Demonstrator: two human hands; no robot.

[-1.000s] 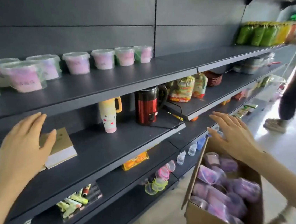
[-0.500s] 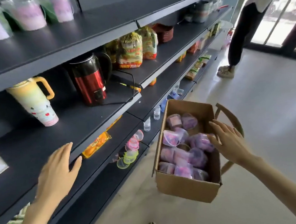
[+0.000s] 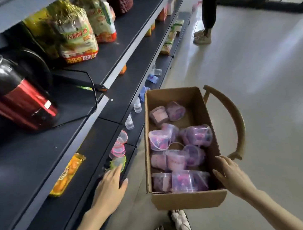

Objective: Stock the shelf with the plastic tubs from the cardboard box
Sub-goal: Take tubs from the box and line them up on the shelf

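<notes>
Purple plastic tubs [image 3: 180, 182] fill the cardboard box [image 3: 189, 199], just inside its right wall from the empty, spread right hand [image 3: 232, 178], while the empty, open left hand [image 3: 108, 187] lies beyond its left wall.

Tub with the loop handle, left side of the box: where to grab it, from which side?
Probably from straight above, fingers round the rim of the tub: its lid faces up, and the box wall and neighbouring tubs block its sides.
</notes>
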